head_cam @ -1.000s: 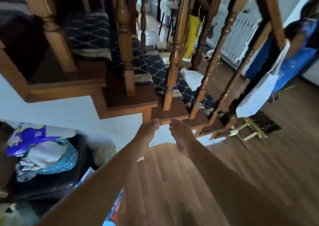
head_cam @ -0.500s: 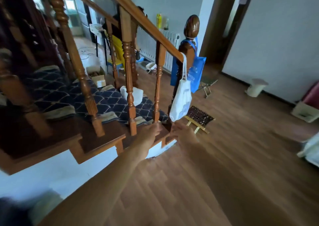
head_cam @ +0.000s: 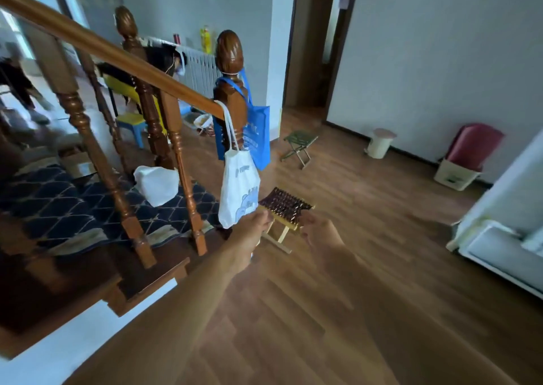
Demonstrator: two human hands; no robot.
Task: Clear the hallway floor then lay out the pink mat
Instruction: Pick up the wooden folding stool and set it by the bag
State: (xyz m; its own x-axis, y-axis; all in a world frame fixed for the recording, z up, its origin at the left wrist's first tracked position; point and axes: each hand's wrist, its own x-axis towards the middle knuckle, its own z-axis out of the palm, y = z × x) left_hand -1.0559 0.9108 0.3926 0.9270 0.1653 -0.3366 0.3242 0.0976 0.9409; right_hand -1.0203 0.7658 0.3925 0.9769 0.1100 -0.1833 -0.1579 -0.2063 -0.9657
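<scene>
Well, the left hand [head_cam: 252, 233] and right hand [head_cam: 320, 235] reach the woven stool [head_cam: 283, 205] on the floor [head_cam: 323, 311] (too blurry to tell if they hold it), and the pink mat [head_cam: 473, 146], likely light and soft, stands rolled in a box [head_cam: 455, 176] at the floor's far edge, best gripped round its middle.

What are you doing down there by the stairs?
A person reaches the left hand and right hand to the woven stool on the floor beside the post. Whether they hold it yet is unclear. A green stool stands farther off, and the pink mat is rolled up in a box.
</scene>
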